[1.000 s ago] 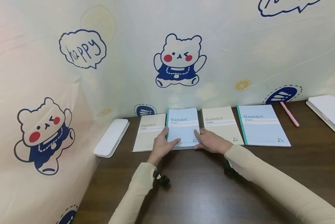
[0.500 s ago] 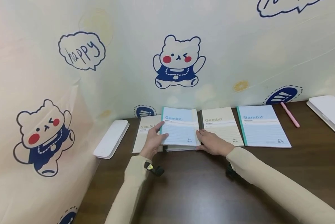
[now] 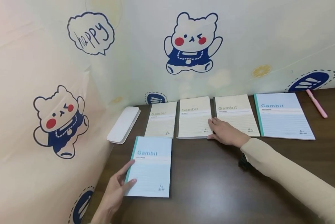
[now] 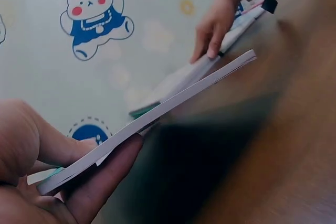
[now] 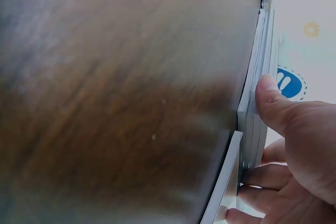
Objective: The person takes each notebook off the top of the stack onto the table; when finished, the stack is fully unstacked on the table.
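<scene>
In the head view my left hand (image 3: 115,189) pinches a light blue notebook (image 3: 156,177) by its green spine, thumb on the cover and fingers beneath. The left wrist view shows this notebook (image 4: 157,109) edge-on and tilted, between thumb and fingers. My right hand (image 3: 228,133) rests against the lower right corner of a cream notebook stack (image 3: 195,119). Seen from the right wrist, the thumb lies along the stack's (image 5: 253,124) near edge while the other fingers touch its side. Those fingertips also sit beside the neighbouring cream notebook (image 3: 236,116).
Another cream notebook (image 3: 161,121) lies at the row's left, and a blue one (image 3: 283,116) at its right. White cases (image 3: 124,124) stand at both ends. A pink pen (image 3: 316,104) lies right of the blue notebook. Behind the brown table (image 3: 212,186) hangs a printed cloth (image 3: 139,56).
My left hand has lifted the blue notebook off the middle stack and brought it left and nearer, uncovering a cream notebook. My right hand stays at the stack's corner. The head view has shifted.
</scene>
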Motion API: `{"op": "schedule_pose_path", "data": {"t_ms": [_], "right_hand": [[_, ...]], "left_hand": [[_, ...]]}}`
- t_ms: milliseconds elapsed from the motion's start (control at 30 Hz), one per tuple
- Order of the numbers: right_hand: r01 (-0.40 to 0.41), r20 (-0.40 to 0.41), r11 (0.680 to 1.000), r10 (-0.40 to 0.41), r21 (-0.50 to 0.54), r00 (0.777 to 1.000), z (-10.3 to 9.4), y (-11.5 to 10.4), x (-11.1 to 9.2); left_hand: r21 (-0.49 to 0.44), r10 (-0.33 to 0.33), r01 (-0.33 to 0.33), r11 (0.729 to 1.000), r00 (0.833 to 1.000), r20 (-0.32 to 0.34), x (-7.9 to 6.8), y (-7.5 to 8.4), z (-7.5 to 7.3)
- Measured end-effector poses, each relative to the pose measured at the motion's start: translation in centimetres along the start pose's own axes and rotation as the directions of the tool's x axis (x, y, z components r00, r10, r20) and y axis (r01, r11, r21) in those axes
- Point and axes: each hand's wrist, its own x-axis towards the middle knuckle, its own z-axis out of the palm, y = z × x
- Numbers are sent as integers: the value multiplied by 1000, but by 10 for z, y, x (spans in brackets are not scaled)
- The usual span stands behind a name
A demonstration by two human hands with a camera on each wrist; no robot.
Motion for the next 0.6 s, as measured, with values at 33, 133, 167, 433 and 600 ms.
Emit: {"op": "schedule_pose_path", "data": {"t_ms": [33,133,167,433,600], "right_hand": [[1,0,1000,-1,-2,1000,-1,0,0],[-9,11,1000,9,9,1000,-1,-1,0],[-12,11,1000,12,14,1000,-1,0,0],[-3,-18,1000,3,8,1000,5,1,0],[-7,-22,1000,7,5,1000,4,2,0]], "left_hand": [[-4,-7,7,1000,1000,-3,-5,-5,0],[8,-11,11,1000,1000,-15,-9,-15,1],[29,-6,7,1000,1000,-21,-7,-17,3],[513,116,-34,858,985,-129,2,-28,14],[635,179,-17,772,965,-191,6,-28,20]]}}
